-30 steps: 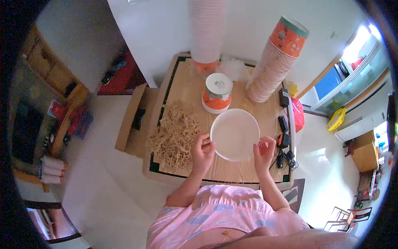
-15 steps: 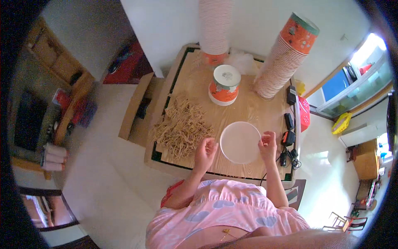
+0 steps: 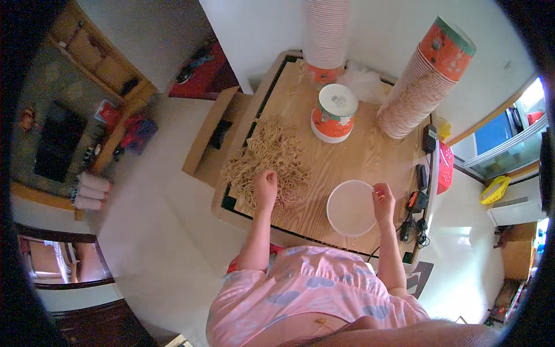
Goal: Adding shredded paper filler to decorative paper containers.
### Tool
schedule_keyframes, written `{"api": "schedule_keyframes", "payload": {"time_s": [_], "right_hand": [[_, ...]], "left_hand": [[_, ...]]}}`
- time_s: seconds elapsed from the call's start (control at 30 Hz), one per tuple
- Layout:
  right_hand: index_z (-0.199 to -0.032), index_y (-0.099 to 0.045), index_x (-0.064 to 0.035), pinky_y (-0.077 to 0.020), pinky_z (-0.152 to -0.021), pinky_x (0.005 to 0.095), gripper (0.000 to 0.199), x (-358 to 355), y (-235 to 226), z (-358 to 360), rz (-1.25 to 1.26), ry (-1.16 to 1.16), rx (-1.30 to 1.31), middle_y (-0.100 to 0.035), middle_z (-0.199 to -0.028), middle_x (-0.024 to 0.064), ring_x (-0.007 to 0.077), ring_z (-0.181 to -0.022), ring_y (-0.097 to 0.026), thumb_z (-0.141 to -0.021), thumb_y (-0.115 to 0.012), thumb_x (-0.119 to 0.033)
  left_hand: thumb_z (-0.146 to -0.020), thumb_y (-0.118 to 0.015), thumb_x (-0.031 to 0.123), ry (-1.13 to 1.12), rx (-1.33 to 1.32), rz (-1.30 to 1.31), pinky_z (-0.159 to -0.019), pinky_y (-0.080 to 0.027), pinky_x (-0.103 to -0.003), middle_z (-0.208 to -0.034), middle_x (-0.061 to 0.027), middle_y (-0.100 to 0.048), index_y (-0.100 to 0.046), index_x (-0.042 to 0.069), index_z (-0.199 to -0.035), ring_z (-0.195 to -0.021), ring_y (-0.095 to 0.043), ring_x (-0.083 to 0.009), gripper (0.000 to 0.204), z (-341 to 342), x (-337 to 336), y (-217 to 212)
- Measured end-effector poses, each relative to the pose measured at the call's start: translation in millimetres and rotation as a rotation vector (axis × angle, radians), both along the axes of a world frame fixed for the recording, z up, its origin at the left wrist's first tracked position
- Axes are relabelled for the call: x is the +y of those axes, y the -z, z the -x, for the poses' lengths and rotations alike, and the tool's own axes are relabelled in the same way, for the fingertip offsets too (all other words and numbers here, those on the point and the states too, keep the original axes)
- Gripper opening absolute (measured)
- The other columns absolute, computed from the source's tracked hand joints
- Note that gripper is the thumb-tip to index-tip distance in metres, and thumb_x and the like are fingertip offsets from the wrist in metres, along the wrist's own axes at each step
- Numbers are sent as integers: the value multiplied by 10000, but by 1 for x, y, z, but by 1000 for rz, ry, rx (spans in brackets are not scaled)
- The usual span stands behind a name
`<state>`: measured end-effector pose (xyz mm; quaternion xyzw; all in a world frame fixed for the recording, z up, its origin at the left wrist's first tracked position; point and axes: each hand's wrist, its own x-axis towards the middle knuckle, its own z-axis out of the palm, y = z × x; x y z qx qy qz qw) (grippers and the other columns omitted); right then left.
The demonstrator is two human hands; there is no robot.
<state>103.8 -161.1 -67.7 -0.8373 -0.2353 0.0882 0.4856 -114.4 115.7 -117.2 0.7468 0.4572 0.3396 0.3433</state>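
Observation:
My left hand (image 3: 266,189) is over the near edge of a loose pile of tan, cord-like strands (image 3: 272,151), its fingers curled closed. What they pinch, if anything, cannot be made out. At the right, my right hand (image 3: 384,203) grips the rim of a white paper bucket (image 3: 351,209), thumb and fingers pressed together there. The bucket's round mouth faces up, and its inside looks bare.
An upside-down orange and green paper bucket (image 3: 335,118) stands mid-table. Behind rise two tall stacks of nested buckets, one upright (image 3: 325,43), one leaning (image 3: 425,78). Black adapters and cables (image 3: 416,202) line the right edge. An open cardboard box (image 3: 211,141) is at the left.
My left hand has left the bucket's side and moved left to the strands. My right hand stays at the bucket rim. The whole view has shifted, moving the table rightward in the picture.

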Motion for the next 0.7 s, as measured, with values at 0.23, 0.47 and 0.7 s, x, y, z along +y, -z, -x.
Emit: {"api": "schedule_keyframes", "payload": {"time_s": [0.23,0.47,0.7], "right_hand": [[-886,-560,-46,-441,-659,293,146,-4,-19,-3,-57,-11,-91,-558,-824,81,192,-739,-535,-747,-584,-8],[-862,-567,-34,-444,-664,286,105,-18,-42,-1,-96,11,-100,-566,-799,72,188,-726,-548,-760,-582,-20],[-896,-583,-31,-417,-674,223,101,-15,-55,9,-197,-51,-87,-574,-831,6,88,-744,-520,-804,-554,-1]], "left_hand": [[-809,-552,129,20,521,-386,-781,-443,-435,-845,-125,-609,-637,46,-810,-854,-558,-271,119,-31,53,6],[-795,-603,203,232,142,-62,-703,-448,-328,-782,-96,-626,-621,54,-800,-749,-594,-225,150,-45,97,-46],[-836,-579,141,314,-564,237,-554,-379,-196,-659,20,-537,-555,45,-800,-589,-468,-41,105,-38,69,-218]]}}
